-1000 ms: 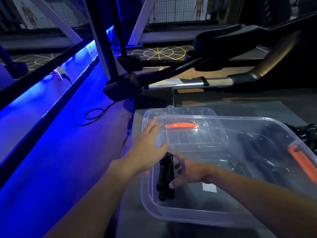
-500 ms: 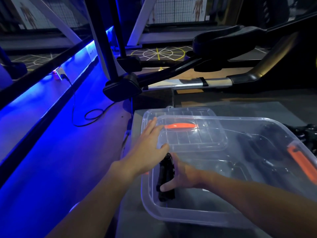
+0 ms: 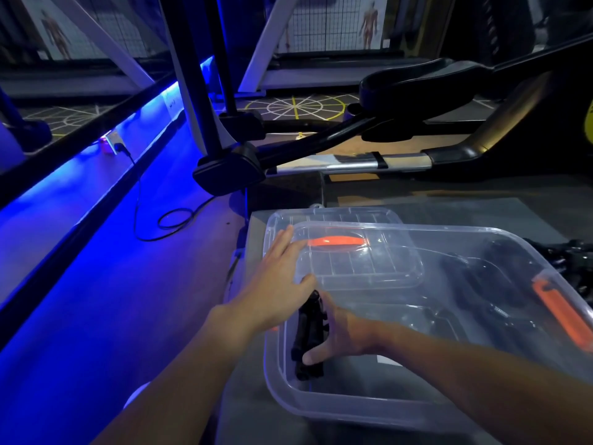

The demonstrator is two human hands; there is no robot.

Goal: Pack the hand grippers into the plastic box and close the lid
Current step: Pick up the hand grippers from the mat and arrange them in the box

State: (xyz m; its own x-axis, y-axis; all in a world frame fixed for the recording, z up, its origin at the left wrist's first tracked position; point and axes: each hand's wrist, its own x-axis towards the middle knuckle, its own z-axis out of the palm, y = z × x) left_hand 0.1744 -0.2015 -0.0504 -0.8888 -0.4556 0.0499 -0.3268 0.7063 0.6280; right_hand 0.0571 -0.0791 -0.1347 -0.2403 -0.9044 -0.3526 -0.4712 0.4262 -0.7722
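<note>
Hard to read at the right end of the plastic box [image 3: 321,409]: dark, blurred shapes behind the clear wall, not possible to tell whether inside or beyond it. Past the far right rim, a heap of black gear [image 3: 572,252] on the grey table [image 3: 449,207], cut off by the frame edge and too dim to name for sure. Both forearms cropped at the bottom edge.

Mostly hidden behind the hand gripper [image 3: 308,335]: the fingers of the right hand [image 3: 343,332]. Only the thumb [image 3: 310,358] plainly shown, pressed to the near side of the handles, with the hand wrapped round them and holding them.

Black all over, 2 handles close together, standing on end against the left wall inside the box, lower end near the floor of the box. No finer detail visible in the dim light.

Left hand [image 3: 276,293] laid flat over the left rim of the box, fingers [image 3: 282,245] straight and spread, holding nothing.

Lid [image 3: 333,215] off, lying flat on the table at the far left corner, partly overlapped by the box and seen through it, with 1 orange clip [image 3: 335,241]. Another orange clip [image 3: 558,313] on the right end of the box.

Left of the table, blue-lit floor [image 3: 96,316] with a looped black cable [image 3: 173,220]
</note>
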